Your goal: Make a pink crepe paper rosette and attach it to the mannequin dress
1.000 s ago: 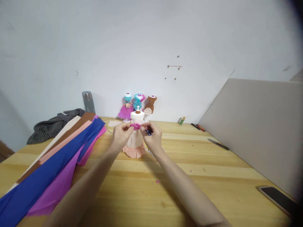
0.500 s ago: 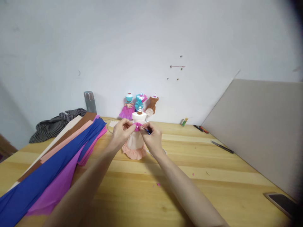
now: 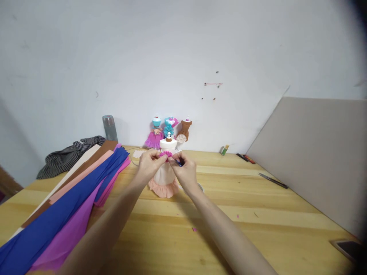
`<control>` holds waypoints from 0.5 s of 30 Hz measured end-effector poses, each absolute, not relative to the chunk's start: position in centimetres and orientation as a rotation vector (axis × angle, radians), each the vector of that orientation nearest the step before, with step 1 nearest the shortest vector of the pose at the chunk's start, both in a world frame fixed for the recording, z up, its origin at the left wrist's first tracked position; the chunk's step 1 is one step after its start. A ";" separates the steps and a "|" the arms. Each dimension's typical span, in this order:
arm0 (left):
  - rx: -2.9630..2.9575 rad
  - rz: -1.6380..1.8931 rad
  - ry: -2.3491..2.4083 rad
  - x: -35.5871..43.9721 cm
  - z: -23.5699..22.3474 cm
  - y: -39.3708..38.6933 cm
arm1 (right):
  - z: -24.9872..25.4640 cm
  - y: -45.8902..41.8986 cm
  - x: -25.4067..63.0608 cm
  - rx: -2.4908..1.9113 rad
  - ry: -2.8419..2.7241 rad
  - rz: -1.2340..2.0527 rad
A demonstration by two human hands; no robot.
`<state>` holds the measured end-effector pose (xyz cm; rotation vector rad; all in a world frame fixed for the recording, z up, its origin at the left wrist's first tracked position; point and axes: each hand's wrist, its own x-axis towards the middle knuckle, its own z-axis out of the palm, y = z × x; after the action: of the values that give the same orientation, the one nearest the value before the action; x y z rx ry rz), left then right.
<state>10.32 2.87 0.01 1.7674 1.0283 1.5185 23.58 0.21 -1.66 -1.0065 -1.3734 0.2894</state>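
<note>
A small pleated pink paper flower (image 3: 165, 154) is pinched between my two hands at the waist of a little dress form (image 3: 168, 144). My left hand (image 3: 149, 165) grips its left side with thumb and fingertips. On the other side my right hand (image 3: 185, 171) pinches the flower's lower edge, with thumb close to the left one. A thin dark-blue tool (image 3: 178, 163), its kind unclear, is tucked in the right fingers. The dress form stands upright in a white skirt (image 3: 164, 174) with a peach ruffle hem (image 3: 163, 189). My fingers hide part of its waist.
Coloured crepe paper sheets (image 3: 77, 191) cover the table's left side, beside striped cloth (image 3: 71, 158) and a flask (image 3: 110, 128). Dressed forms (image 3: 185, 130) stand by the wall. At right lie scissors (image 3: 273, 180), a phone (image 3: 345, 247) and a green-labelled item (image 3: 224, 149).
The view has shifted slightly, so the table sits lower. The pink flower has tipped from nearly face-on to a flatter fan shape, and my right fingertips have moved left over its lower edge.
</note>
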 end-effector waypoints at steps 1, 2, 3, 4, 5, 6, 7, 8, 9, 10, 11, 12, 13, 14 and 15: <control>1.764 1.520 1.025 10.3 0.0 2.9 | -1.7 0.3 23.6 -1.018 -1.378 0.272; 1.760 1.521 1.022 10.3 0.0 2.9 | -1.7 0.3 23.6 -1.025 -1.381 0.254; 1.756 1.522 1.020 10.3 0.0 2.9 | -1.7 0.4 23.6 -1.028 -1.384 0.240; 1.752 1.522 1.020 10.2 0.0 2.9 | -1.7 0.4 23.6 -1.029 -1.385 0.231; 1.748 1.522 1.021 10.2 0.0 2.9 | -1.8 0.4 23.6 -1.031 -1.383 0.230; 1.745 1.522 1.023 10.2 0.0 2.9 | -1.8 0.4 23.7 -1.036 -1.378 0.236; 1.741 1.521 1.027 10.1 0.0 2.8 | -1.8 0.4 23.7 -1.044 -1.370 0.245; 1.739 1.520 1.031 10.1 0.0 2.8 | -1.8 0.4 23.7 -1.056 -1.358 0.252; 1.737 1.520 1.036 10.1 0.1 2.7 | -1.9 0.4 23.7 -1.068 -1.346 0.258; 1.736 1.519 1.040 10.1 0.1 2.7 | -1.9 0.4 23.6 -1.080 -1.335 0.260; 1.735 1.517 1.042 10.2 0.1 2.6 | -1.9 0.4 23.6 -1.088 -1.328 0.259; 1.736 1.516 1.043 10.2 0.1 2.6 | -2.0 0.4 23.6 -1.091 -1.324 0.258; 1.737 1.516 1.043 10.2 0.1 2.6 | -1.9 0.4 23.6 -1.088 -1.323 0.258; 1.739 1.516 1.042 10.2 0.1 2.6 | -1.9 0.3 23.6 -1.080 -1.323 0.261; 1.743 1.516 1.041 10.1 0.1 2.5 | -1.9 0.3 23.6 -1.068 -1.322 0.267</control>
<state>10.13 2.53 0.12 1.7428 1.0411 1.5161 23.62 0.27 -1.87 -1.0681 -1.3225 0.2667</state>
